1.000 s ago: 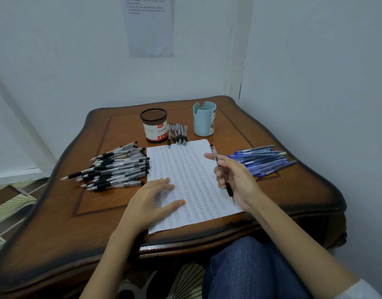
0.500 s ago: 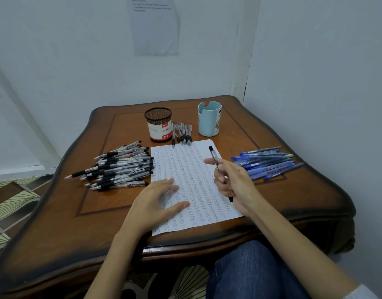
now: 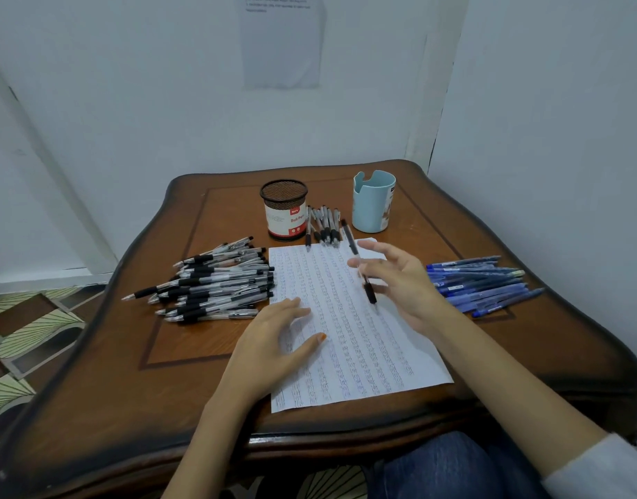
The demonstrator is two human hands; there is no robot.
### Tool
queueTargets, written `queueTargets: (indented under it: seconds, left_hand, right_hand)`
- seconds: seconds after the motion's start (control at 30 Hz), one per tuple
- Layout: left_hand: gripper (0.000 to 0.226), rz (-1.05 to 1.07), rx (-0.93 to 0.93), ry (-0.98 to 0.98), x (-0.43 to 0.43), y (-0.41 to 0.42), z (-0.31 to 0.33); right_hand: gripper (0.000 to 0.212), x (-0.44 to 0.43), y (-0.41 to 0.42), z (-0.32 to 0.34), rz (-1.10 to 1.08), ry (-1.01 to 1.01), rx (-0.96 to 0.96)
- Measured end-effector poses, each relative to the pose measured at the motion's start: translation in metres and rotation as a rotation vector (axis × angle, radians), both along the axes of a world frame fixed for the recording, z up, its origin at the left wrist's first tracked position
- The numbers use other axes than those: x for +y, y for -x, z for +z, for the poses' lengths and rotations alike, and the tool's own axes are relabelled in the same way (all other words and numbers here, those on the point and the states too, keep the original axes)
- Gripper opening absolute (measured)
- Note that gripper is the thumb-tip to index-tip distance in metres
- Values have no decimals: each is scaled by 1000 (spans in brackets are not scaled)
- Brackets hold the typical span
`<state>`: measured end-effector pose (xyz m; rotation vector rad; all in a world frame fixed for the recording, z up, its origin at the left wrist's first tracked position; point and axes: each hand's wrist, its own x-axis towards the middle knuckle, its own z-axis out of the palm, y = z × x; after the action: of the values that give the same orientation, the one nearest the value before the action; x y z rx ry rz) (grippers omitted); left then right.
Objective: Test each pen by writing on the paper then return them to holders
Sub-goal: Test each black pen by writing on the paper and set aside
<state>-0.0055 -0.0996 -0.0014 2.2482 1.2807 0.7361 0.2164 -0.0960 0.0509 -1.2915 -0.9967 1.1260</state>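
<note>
A sheet of paper (image 3: 345, 336) covered in rows of writing lies on the wooden table (image 3: 129, 390). My left hand (image 3: 273, 340) rests flat on the sheet's left part with its fingers spread. Above the sheet's upper right, my right hand (image 3: 407, 282) pinches a black pen (image 3: 351, 239) with its other fingers fanned out. The pen slants, its dark grip end down toward the paper. A black mesh holder (image 3: 284, 210) and a light blue holder (image 3: 372, 203) stand at the back.
A large pile of black pens (image 3: 216, 282) lies left of the paper. A pile of blue pens (image 3: 479, 282) lies to the right. A few black pens (image 3: 324, 225) lie between the holders. Walls close in behind and on the right.
My right hand has moved up the sheet toward the holders and its fingers have spread out, with the pen still in it. My left hand stays on the paper.
</note>
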Motion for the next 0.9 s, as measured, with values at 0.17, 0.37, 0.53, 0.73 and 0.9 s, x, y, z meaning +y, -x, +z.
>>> queueTargets:
  seconds: [0.17, 0.37, 0.53, 0.73, 0.9]
  left_hand:
    - [52, 11, -20, 32, 2, 0, -2]
    - [49, 5, -34, 43, 6, 2, -7]
    - [50, -7, -55, 40, 10, 2, -9]
    - [51, -22, -56, 27, 10, 2, -7]
    - [50, -9, -57, 30, 9, 1, -5]
  right_hand:
    - [31, 48, -3, 4, -85, 53, -17]
    - [29, 115, 4, 7, -147, 67, -63]
    - [28, 169, 12, 7, -186, 50, -292]
    - [13, 168, 19, 2, -235, -101, -516]
    - [17, 135, 34, -9, 22, -174, -557]
